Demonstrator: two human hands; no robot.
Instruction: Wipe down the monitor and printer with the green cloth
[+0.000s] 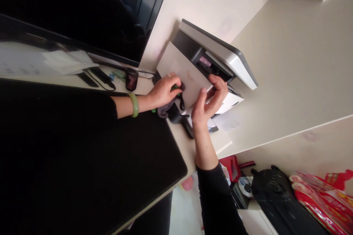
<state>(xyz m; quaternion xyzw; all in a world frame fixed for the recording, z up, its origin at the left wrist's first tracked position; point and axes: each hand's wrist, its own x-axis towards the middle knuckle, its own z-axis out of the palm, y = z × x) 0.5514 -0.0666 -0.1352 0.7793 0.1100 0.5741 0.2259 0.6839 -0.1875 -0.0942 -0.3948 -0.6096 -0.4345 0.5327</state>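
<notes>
two black sleeves (220, 202) reach toward one opened, white-and-grey printer (190, 75) on the tabletop (182, 150). the left hand (165, 91) grips one dark-and-green item (174, 87) before it; the right hand (207, 105) curls nearby, grip unclear.

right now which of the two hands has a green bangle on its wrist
The left hand: it alone has the green bangle around its wrist, while the right hand has none.

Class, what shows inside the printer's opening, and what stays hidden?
Beneath the raised top of the printer, dark parts and a small pinkish piece show. The right hand covers some of the near edge; anything behind it, and the shadowed depth, cannot be seen.
</notes>
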